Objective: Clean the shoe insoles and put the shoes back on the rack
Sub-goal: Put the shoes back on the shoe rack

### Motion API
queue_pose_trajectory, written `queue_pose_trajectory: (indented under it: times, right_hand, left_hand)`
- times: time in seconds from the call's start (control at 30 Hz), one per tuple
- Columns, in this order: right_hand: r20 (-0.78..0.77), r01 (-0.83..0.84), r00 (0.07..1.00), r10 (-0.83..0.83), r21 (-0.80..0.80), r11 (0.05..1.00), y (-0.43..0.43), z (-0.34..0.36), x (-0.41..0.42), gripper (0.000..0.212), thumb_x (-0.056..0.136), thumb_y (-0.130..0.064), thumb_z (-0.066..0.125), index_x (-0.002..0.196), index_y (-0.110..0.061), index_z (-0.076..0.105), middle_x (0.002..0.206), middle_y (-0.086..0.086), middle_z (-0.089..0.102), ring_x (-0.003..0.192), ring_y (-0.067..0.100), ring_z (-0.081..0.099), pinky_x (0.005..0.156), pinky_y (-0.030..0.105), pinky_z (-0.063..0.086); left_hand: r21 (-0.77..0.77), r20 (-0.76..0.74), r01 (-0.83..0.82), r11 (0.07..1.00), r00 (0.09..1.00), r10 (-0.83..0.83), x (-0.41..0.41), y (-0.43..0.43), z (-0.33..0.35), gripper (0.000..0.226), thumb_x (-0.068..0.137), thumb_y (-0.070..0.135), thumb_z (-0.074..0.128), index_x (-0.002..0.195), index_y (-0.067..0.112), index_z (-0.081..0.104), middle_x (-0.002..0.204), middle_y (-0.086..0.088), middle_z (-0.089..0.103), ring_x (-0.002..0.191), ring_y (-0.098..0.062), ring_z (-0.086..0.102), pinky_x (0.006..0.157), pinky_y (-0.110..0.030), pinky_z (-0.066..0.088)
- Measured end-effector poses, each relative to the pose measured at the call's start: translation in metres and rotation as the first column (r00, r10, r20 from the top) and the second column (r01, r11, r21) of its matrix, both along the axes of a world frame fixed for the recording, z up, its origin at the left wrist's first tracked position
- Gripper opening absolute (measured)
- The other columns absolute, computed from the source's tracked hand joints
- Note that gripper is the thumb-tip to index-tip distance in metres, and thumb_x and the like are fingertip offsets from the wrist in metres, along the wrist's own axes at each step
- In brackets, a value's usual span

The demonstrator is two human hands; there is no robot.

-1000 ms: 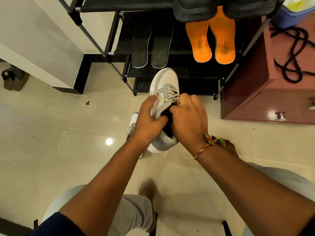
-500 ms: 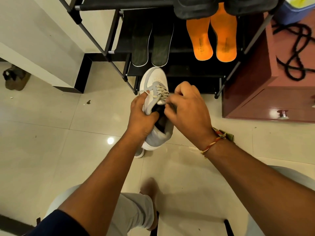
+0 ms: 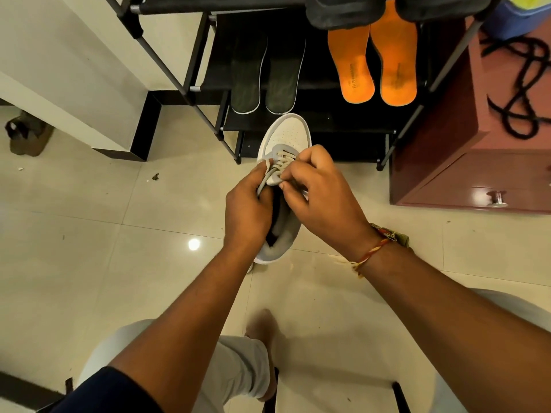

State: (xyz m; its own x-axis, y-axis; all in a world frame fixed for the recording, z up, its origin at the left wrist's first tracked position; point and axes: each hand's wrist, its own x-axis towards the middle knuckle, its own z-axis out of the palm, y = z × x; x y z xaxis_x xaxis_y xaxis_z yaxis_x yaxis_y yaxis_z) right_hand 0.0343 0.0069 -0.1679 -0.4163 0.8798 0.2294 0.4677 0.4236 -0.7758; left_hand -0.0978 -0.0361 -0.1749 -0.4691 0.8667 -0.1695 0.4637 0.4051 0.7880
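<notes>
Shoe (image 3: 286, 135) sits clamped in the left hand (image 3: 247, 210), the right hand (image 3: 322, 198) pinching its tongue (image 3: 272, 180) just beside; a hard tug may slip it onto the floor (image 3: 119, 263) below.

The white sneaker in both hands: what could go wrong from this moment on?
1. The right hand pinches the laces while only the left hand grips the white sneaker; a hard tug might wrench it loose.
2. Its toe looks close to the dark insoles that lie at the front edge of the rack shelf; a push forward could knock them down.
</notes>
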Motion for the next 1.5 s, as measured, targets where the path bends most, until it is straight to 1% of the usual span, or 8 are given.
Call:
queue_pose_trajectory:
  times: [0.27, 0.47, 0.6, 0.83, 0.97, 1.13, 1.37, 1.5]
  right_hand:
    - [-0.005, -0.057, 0.998, 0.062, -0.465, 0.883, 0.028, -0.004, 0.018, 0.039, 0.080, -0.037, 0.080, 0.110, -0.026, 0.058, 0.108, -0.010, 0.060, 0.092, 0.007, 0.062, 0.078, 0.023, 0.055]
    - [0.096, -0.090, 0.985, 0.146, -0.435, 0.896, 0.034, -0.004, 0.023, 0.006, 0.089, -0.032, 0.072, 0.090, -0.026, 0.071, 0.081, -0.012, 0.067, 0.077, 0.004, 0.061, 0.070, 0.023, 0.049]
    - [0.151, -0.064, 0.979, 0.135, -0.401, 0.914, 0.039, -0.001, 0.026, 0.012, 0.098, -0.033, 0.059, 0.090, -0.027, 0.064, 0.084, -0.011, 0.062, 0.079, 0.006, 0.056, 0.069, 0.026, 0.046]
    - [-0.239, -0.099, 0.965, -0.106, -0.708, 0.699, 0.036, 0.008, 0.024, 0.016, 0.104, -0.016, 0.047, 0.094, -0.014, 0.061, 0.084, 0.001, 0.068, 0.079, 0.012, 0.063, 0.079, 0.032, 0.053]
    - [-0.214, -0.086, 0.971, -0.104, -0.723, 0.686, 0.038, 0.009, 0.023, 0.012, 0.102, -0.013, 0.048, 0.106, -0.013, 0.060, 0.075, 0.000, 0.064, 0.064, 0.007, 0.059, 0.067, 0.024, 0.054]
    - [-0.150, -0.018, 0.974, -0.172, -0.801, 0.598, 0.034, 0.007, 0.017, 0.035, 0.099, -0.037, 0.056, 0.096, -0.004, 0.069, 0.070, 0.001, 0.059, 0.063, 0.009, 0.053, 0.060, 0.021, 0.050]
    - [-0.090, 0.030, 0.977, -0.194, -0.840, 0.542, 0.032, 0.007, 0.022, 0.012, 0.092, -0.023, 0.068, 0.088, -0.012, 0.070, 0.070, -0.003, 0.064, 0.061, 0.007, 0.058, 0.048, 0.014, 0.043]
    - [-0.106, 0.044, 0.936, -0.336, -0.910, 0.411, 0.036, 0.008, 0.021, 0.015, 0.099, -0.024, 0.057, 0.093, -0.014, 0.067, 0.072, -0.002, 0.061, 0.060, 0.005, 0.053, 0.048, 0.016, 0.042]
  left_hand:
    - [0.048, -0.126, -0.075, 0.996, 0.989, 0.081, -0.008, 0.002, 0.004, 0.037, 0.104, 0.017, 0.047, 0.135, 0.029, 0.062, 0.119, 0.007, 0.071, 0.095, -0.004, 0.060, 0.081, -0.009, 0.045]
    - [-0.011, -0.211, -0.071, 0.997, 0.975, 0.067, -0.008, 0.002, 0.002, 0.041, 0.103, 0.013, 0.044, 0.135, 0.032, 0.062, 0.116, 0.006, 0.071, 0.094, -0.011, 0.060, 0.077, -0.014, 0.043]
    - [-0.099, -0.344, -0.060, 0.993, 0.939, 0.023, -0.016, -0.003, -0.005, 0.048, 0.100, 0.015, 0.049, 0.140, 0.040, 0.058, 0.122, 0.002, 0.070, 0.101, -0.022, 0.064, 0.083, -0.025, 0.044]
    - [-0.148, -0.439, 0.038, 0.988, 0.893, -0.100, -0.011, -0.008, -0.005, 0.049, 0.100, 0.020, 0.051, 0.145, 0.041, 0.051, 0.130, 0.002, 0.067, 0.106, -0.026, 0.064, 0.083, -0.030, 0.044]
    - [-0.202, -0.553, 0.191, 0.961, 0.787, -0.273, -0.003, -0.014, -0.003, 0.057, 0.098, 0.023, 0.055, 0.150, 0.041, 0.042, 0.147, 0.005, 0.056, 0.118, -0.028, 0.062, 0.087, -0.035, 0.050]
    - [-0.228, -0.592, 0.343, 0.911, 0.694, -0.409, 0.004, -0.014, -0.008, 0.059, 0.096, 0.025, 0.057, 0.150, 0.044, 0.042, 0.157, 0.006, 0.045, 0.124, -0.032, 0.061, 0.086, -0.041, 0.056]
    - [-0.171, -0.681, 0.487, 0.857, 0.570, -0.460, 0.018, -0.015, -0.006, 0.065, 0.074, 0.005, 0.084, 0.132, 0.027, 0.066, 0.136, -0.007, 0.065, 0.074, -0.036, 0.074, 0.054, -0.043, 0.058]
    - [-0.267, -0.645, 0.428, 0.863, 0.586, -0.490, 0.017, -0.015, -0.008, 0.066, 0.091, 0.013, 0.067, 0.149, 0.038, 0.046, 0.153, 0.003, 0.049, 0.100, -0.035, 0.072, 0.072, -0.046, 0.060]
